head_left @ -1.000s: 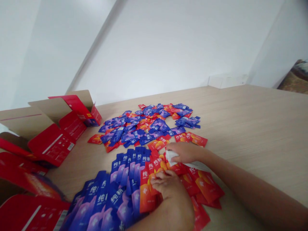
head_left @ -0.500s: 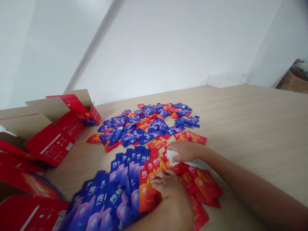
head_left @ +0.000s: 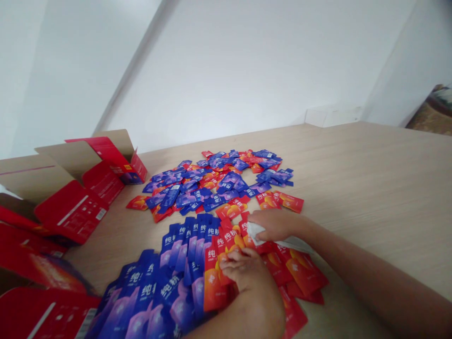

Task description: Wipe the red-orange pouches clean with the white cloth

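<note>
Setting: a pale wood-grain tabletop (head_left: 370,188), viewed from the head camera, looking forward and down. Landmark: the loose pile (head_left: 215,183) of blue and orange sachets, lying flat and overlapping.

Nearer the camera than the pile, sachets are laid out in two overlapping fans, both printed with Chinese lettering. The blue row (head_left: 178,282) lies toward the near left of the pile. The orange row (head_left: 300,275) adjoins it on the right, directly below the pile. A few stray orange sachets (head_left: 278,201) lie along the pile's near edge.

The left hand (head_left: 243,270) rests on the orange row, close to where it meets the blue row. Its fingers (head_left: 229,266) are half curled on the sachets; whether they grip any cannot be told.

The right hand (head_left: 273,225) is closer to the pile, above the far end of the orange row. Its fingers (head_left: 263,217) are closed on a white strip (head_left: 254,231), which runs back under the wrist. The strip's material cannot be told.

To the left of the pile stands an open carton (head_left: 70,212), red with bare cardboard flaps, splayed apart. More red cartons (head_left: 45,315) lie nearer the camera on that same side.
</note>
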Demonstrator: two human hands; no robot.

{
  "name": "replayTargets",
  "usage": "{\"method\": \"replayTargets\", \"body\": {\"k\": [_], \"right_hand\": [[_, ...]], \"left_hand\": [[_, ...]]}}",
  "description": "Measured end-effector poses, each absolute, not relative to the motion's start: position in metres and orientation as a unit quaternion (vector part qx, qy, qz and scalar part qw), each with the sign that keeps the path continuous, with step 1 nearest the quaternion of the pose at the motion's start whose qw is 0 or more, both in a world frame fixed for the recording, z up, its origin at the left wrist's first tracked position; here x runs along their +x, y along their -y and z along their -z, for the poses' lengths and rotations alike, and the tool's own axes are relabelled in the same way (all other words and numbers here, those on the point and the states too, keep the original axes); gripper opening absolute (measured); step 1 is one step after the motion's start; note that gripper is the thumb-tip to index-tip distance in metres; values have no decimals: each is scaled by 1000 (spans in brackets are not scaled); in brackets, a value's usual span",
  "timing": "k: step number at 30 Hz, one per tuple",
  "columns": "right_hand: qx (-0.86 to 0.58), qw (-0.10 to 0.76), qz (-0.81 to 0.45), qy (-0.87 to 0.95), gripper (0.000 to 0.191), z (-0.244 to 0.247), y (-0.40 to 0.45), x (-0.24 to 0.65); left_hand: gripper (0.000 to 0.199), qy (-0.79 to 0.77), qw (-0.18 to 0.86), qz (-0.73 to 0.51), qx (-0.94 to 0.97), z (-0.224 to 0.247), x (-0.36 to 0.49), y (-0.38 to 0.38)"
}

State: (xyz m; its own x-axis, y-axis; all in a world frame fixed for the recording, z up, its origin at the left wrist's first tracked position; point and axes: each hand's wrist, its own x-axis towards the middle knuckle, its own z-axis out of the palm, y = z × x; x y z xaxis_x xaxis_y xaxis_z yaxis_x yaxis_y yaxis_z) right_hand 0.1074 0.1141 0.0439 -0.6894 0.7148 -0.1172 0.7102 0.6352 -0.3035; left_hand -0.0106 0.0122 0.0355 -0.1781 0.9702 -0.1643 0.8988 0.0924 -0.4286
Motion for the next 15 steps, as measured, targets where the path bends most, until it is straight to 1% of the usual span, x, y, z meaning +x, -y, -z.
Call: {"method": "replayTargets", "body": {"k": [7,11,15], "right_hand": [[-550,54,-42,833,33,-32,-126,101],[-533,109,-43,838,29,-40,-123,99],[-462,93,-87,877,29,-31,-120,95]], "left_hand": [[54,734,93,-233,-632,-36,-11,-13],[51,734,108,-227,-631,-35,-10,-12],[51,736,108,-229,-628,-31,-9,-12]]}}
